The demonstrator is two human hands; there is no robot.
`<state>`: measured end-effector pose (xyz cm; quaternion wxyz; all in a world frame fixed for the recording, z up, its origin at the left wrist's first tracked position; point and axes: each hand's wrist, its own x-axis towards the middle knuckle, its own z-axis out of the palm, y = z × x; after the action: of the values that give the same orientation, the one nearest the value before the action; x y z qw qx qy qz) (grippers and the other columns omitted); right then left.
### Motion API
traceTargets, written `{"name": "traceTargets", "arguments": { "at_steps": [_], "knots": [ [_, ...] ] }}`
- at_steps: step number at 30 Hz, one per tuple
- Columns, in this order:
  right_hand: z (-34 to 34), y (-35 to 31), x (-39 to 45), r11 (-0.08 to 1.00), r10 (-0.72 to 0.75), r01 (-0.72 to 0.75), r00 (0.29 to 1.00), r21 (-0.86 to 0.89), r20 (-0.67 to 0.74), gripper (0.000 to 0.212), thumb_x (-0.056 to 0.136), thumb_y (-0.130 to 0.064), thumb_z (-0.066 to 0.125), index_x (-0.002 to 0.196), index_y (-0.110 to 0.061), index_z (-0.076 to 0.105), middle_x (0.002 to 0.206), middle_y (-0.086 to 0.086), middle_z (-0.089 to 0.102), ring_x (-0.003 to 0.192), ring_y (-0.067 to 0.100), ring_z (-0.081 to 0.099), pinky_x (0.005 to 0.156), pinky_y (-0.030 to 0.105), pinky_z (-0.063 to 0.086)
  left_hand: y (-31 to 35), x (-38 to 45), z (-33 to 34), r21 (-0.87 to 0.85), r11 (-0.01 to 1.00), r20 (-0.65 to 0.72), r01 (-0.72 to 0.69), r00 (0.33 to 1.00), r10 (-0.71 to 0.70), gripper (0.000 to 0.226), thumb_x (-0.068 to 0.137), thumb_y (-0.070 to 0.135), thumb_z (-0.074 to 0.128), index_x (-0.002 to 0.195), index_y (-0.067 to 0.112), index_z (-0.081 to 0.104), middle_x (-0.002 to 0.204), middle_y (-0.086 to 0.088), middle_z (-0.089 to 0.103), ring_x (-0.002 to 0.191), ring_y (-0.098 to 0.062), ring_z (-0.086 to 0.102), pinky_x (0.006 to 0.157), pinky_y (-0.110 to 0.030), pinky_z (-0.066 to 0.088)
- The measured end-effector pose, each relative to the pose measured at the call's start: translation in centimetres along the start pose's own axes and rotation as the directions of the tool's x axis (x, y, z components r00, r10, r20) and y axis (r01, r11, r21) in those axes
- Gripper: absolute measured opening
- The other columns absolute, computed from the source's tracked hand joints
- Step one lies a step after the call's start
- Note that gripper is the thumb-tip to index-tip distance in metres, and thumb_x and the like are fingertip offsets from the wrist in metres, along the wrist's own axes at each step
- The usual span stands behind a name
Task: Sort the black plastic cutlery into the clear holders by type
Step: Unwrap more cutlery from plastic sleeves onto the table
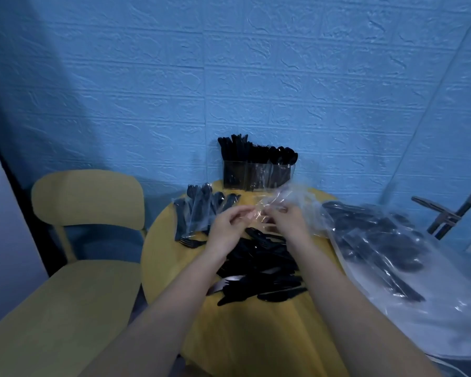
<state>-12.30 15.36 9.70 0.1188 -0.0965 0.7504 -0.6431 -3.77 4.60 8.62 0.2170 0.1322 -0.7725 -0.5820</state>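
Both your left hand (229,227) and right hand (288,221) pinch the clear wrapper (272,202): flimsy, slippery film. The loose cutlery (259,265) is light and stiff; take handles.

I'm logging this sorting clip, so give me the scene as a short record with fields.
surface: round yellow table
holders: clear holders at the table's far edge, cutlery standing in them
loose pile: black cutlery mid-table
left hand: pinches the clear wrapper
right hand: grips the same wrapper
left side: bagged cutlery
right side: large plastic bag of cutlery
nearby: yellow chair
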Motion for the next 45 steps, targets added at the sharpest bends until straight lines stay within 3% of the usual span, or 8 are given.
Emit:
{"name": "traceTargets", "arguments": {
  "at_steps": [7, 17, 23, 29, 33, 37, 42, 45],
  "knots": [
    [-1.1, -0.7, 7.0, 0.890, -0.032, 0.031, 0.999, -0.455, 0.006, 0.042, 0.089, -0.012, 0.061, 0.128, -0.004, 0.048, 0.097, 0.013, 0.066, 0.080, 0.021, 0.061, 0.065, 0.027, 0.044, -4.4, 4.1, -8.1, 0.390, 0.901, -0.223, 0.191, 0.969, -0.108, 0.027, 0.092, 0.007, 0.057, 0.117, 0.012, 0.063, 0.120, -0.003, 0.063, 0.103, -0.014, 0.057, 0.082, -0.018, 0.039],
    [-1.3, 2.0, 9.3, 0.392, -0.198, 0.044, 0.979, -0.919, -0.037, 0.064, 0.093, -0.042, 0.054, 0.141, -0.005, 0.034, 0.136, 0.015, 0.044, 0.119, 0.031, 0.048, 0.094, 0.039, 0.043, -5.8, 6.3, -9.2, 0.549, 0.752, -0.198, 0.364, 0.931, -0.306, 0.047, 0.085, 0.033, 0.069, 0.124, 0.013, 0.052, 0.112, -0.005, 0.063, 0.101, -0.020, 0.059, 0.079, -0.029, 0.043],
    [-0.7, 1.4, 7.2, 0.519, -0.412, 0.266, 0.910, -0.813, 0.035, 0.036, 0.095, -0.032, 0.053, 0.123, -0.010, 0.055, 0.128, 0.007, 0.049, 0.106, 0.024, 0.055, 0.085, 0.035, 0.047, -5.2, 6.9, -9.6, 0.399, 0.833, -0.264, 0.383, 0.918, -0.296, 0.032, 0.086, 0.018, 0.068, 0.116, 0.008, 0.061, 0.110, -0.008, 0.066, 0.107, -0.022, 0.059, 0.089, -0.028, 0.043],
    [1.6, 0.2, 4.2, 0.678, -0.409, 0.443, 0.890, -0.587, 0.199, 0.022, 0.092, -0.032, 0.058, 0.107, -0.016, 0.064, 0.103, -0.003, 0.058, 0.079, 0.002, 0.051, 0.068, 0.010, 0.039, -2.2, 5.8, -8.6, -0.003, 0.971, -0.264, 0.238, 0.937, -0.230, 0.021, 0.087, 0.012, 0.067, 0.107, 0.009, 0.062, 0.095, 0.000, 0.061, 0.086, -0.012, 0.057, 0.065, -0.012, 0.042],
    [3.5, -0.5, 1.6, 0.849, -0.295, 0.400, 0.901, -0.346, 0.318, 0.028, 0.091, -0.041, 0.057, 0.108, -0.020, 0.062, 0.091, -0.003, 0.064, 0.071, 0.008, 0.061, 0.067, 0.024, 0.051, 0.0, 4.2, -6.1, -0.226, 0.945, -0.096, 0.237, 0.960, -0.264, 0.019, 0.087, 0.012, 0.066, 0.106, 0.011, 0.059, 0.098, -0.003, 0.063, 0.086, -0.015, 0.060, 0.069, -0.022, 0.047],
    [3.1, -0.9, -0.3, 0.926, -0.321, 0.356, 0.918, -0.127, 0.231, 0.012, 0.093, -0.013, 0.059, 0.103, -0.014, 0.064, 0.090, 0.005, 0.067, 0.053, 0.002, 0.059, 0.053, 0.014, 0.045, 0.6, 2.6, -4.3, -0.276, 0.937, -0.027, 0.213, 0.973, -0.229, 0.015, 0.085, 0.012, 0.069, 0.094, 0.013, 0.058, 0.087, -0.003, 0.065, 0.080, -0.018, 0.059, 0.071, -0.032, 0.047],
    [0.2, -1.4, -1.7, 0.897, -0.356, 0.389, 0.917, -0.209, 0.181, 0.015, 0.093, -0.010, 0.058, 0.097, -0.021, 0.066, 0.082, -0.006, 0.064, 0.051, -0.002, 0.055, 0.055, 0.012, 0.045, 2.0, 0.3, -4.3, 0.118, 0.987, -0.307, -0.110, 0.941, 0.142, 0.021, 0.084, 0.018, 0.070, 0.079, 0.025, 0.050, 0.082, 0.006, 0.058, 0.074, -0.003, 0.054, 0.068, -0.010, 0.041],
    [-1.5, -1.5, -2.7, 0.840, -0.362, 0.421, 0.904, -0.342, 0.225, 0.015, 0.093, -0.012, 0.058, 0.098, -0.022, 0.069, 0.079, -0.012, 0.061, 0.062, 0.003, 0.056, 0.064, 0.018, 0.043, 3.3, -0.8, -4.5, 0.463, 0.830, -0.143, -0.311, 0.898, 0.416, 0.012, 0.085, 0.020, 0.068, 0.093, 0.026, 0.060, 0.095, 0.007, 0.057, 0.090, -0.008, 0.051, 0.081, -0.021, 0.040]
  ]
}}
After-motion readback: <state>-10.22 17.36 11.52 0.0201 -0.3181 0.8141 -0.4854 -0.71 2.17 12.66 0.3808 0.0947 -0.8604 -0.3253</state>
